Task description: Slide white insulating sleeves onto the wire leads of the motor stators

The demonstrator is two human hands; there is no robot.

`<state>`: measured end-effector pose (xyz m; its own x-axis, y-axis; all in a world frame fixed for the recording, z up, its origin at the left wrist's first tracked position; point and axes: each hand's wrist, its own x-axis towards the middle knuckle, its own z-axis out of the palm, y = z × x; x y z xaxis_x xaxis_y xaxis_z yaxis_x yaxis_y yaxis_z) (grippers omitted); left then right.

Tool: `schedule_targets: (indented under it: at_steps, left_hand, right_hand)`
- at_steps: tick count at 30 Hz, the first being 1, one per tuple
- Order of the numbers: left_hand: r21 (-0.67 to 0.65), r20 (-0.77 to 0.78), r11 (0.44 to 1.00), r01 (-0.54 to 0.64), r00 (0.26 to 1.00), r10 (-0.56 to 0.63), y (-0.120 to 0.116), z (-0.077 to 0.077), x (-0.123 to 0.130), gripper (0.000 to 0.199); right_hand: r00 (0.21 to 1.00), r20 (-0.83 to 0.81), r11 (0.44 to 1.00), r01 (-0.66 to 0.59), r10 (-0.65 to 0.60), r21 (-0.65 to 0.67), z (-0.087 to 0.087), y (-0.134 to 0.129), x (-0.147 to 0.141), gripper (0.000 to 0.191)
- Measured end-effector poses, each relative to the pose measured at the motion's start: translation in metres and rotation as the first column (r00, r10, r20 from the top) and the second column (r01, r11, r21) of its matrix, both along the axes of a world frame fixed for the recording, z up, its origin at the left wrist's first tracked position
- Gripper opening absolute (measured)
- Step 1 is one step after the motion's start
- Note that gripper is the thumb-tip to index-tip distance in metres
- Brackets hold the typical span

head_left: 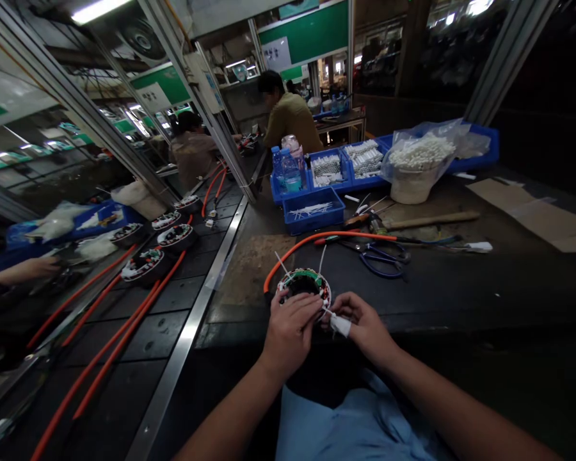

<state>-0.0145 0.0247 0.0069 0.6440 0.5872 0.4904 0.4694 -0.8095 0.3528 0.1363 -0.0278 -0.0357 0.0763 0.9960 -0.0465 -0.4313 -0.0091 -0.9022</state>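
Observation:
A ring-shaped motor stator [307, 274] with coloured wires and a black core lies near the bench's front edge. Two thin white cable ties stick up from its rim. My left hand [290, 323] is closed over its near left side, fingers lying across the top. At the near right rim my right hand [360, 320] pinches what looks like a white cable tie [327, 311]. A white wrap [340, 325] shows at that thumb. An orange cable [307, 240] curves from the stator's left side across the bench to the right.
Blue-handled scissors [384, 259] and a wooden-handled tool [432, 220] lie beyond. Blue bins [314, 221] hold white ties and sleeves, beside a bagged tub [410, 182]. On the left, a conveyor [173, 307] carries several stators; a co-worker's hand [33, 270] reaches in.

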Motion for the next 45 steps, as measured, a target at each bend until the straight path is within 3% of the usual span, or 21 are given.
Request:
schedule_targets:
  at_steps: [4,6,7,9,11,12,13,15,16,18,20,22,23,24,27,29,31,35,37,41,45]
  left_hand:
    - [-0.001,0.008,1.0,-0.007,1.0,0.007,0.0,0.002,0.001,0.026]
    - [-0.007,0.018,1.0,-0.006,1.0,0.006,0.0,0.002,0.001,0.026]
    - [-0.011,0.019,1.0,-0.007,1.0,0.007,0.0,0.002,0.001,0.026]
    - [-0.024,0.008,1.0,-0.016,1.0,0.016,0.0,0.002,0.0,0.027]
    - [-0.056,-0.028,0.998,-0.03,0.999,0.028,0.001,0.004,0.0,0.029]
    - [-0.077,-0.058,0.996,-0.044,0.998,0.039,0.001,0.006,0.0,0.03]
    - [-0.097,-0.096,0.993,-0.063,0.994,0.053,0.001,0.009,0.0,0.031]
    - [-0.114,-0.194,0.987,-0.112,0.977,0.088,0.002,0.016,0.002,0.032]
    - [-0.107,-0.247,0.985,-0.133,0.964,0.103,0.002,0.019,0.003,0.031]
    - [-0.075,-0.335,0.987,-0.139,0.936,0.107,0.001,0.025,0.005,0.026]
    - [-0.04,-0.385,0.992,-0.122,0.918,0.097,0.001,0.028,0.006,0.022]
    - [-0.022,-0.402,0.994,-0.111,0.911,0.093,0.001,0.027,0.006,0.02]
    - [-0.022,-0.398,0.994,-0.112,0.912,0.093,0.002,0.026,0.005,0.02]
    - [-0.031,-0.388,0.993,-0.112,0.917,0.091,0.003,0.025,0.004,0.02]
    - [-0.063,-0.341,0.992,-0.108,0.937,0.08,0.007,0.02,-0.001,0.023]
    - [-0.06,-0.343,0.993,-0.101,0.937,0.075,0.01,0.019,-0.004,0.02]
    - [-0.035,-0.371,0.996,-0.077,0.927,0.059,0.012,0.02,-0.007,0.016]
    - [-0.011,-0.407,1.0,-0.008,0.914,0.003,0.016,0.018,-0.01,0.017]
    - [-0.014,-0.393,1.0,-0.005,0.92,-0.001,0.017,0.013,-0.01,0.019]
    - [-0.011,-0.342,1.0,-0.006,0.94,0.002,0.017,0.005,-0.006,0.02]
    - [-0.056,-0.401,0.998,-0.006,0.916,-0.017,0.016,0.017,-0.007,0.016]
  right_hand:
    - [0.996,0.083,0.997,-0.032,0.037,-0.066,0.004,0.014,-0.001,0.029]
    - [0.952,0.304,1.0,-0.024,0.022,0.002,0.01,0.018,0.003,0.02]
    - [0.877,0.481,0.995,-0.034,-0.013,0.089,0.014,0.018,0.007,0.013]
    - [0.556,0.811,0.942,-0.135,-0.185,0.307,0.022,0.018,0.014,0.001]
    - [0.19,0.889,0.832,-0.315,-0.417,0.457,0.03,0.016,0.019,0.008]
    - [0.078,0.852,0.766,-0.399,-0.518,0.503,0.032,0.015,0.021,0.011]
    - [0.022,0.797,0.698,-0.468,-0.603,0.542,0.034,0.014,0.022,0.016]
    - [0.009,0.697,0.574,-0.559,-0.717,0.598,0.036,0.014,0.023,0.022]
    - [0.002,0.668,0.546,-0.575,-0.744,0.61,0.038,0.017,0.023,0.023]
    - [-0.062,0.659,0.574,-0.558,-0.749,0.6,0.041,0.029,0.023,0.023]
    - [-0.139,0.7,0.652,-0.523,-0.7,0.548,0.045,0.047,0.023,0.021]
    - [-0.149,0.769,0.724,-0.485,-0.621,0.491,0.048,0.064,0.024,0.019]
    - [-0.108,0.816,0.76,-0.451,-0.567,0.468,0.049,0.069,0.025,0.018]
    - [-0.031,0.87,0.801,-0.408,-0.492,0.438,0.048,0.072,0.027,0.016]
    - [0.307,0.931,0.884,-0.355,-0.199,0.306,0.046,0.066,0.031,0.011]
    - [0.385,0.918,0.877,-0.406,-0.091,0.258,0.046,0.057,0.031,0.011]
    - [0.293,0.949,0.863,-0.443,-0.117,0.244,0.047,0.05,0.03,0.011]
    - [0.016,0.969,0.845,-0.486,-0.246,0.223,0.048,0.051,0.023,0.009]
    - [-0.058,0.956,0.847,-0.481,-0.288,0.227,0.048,0.057,0.019,0.009]
    - [-0.123,0.948,0.843,-0.501,-0.293,0.196,0.045,0.073,0.013,0.011]
    - [-0.037,0.969,0.82,-0.541,-0.244,0.186,0.045,0.08,0.011,0.012]
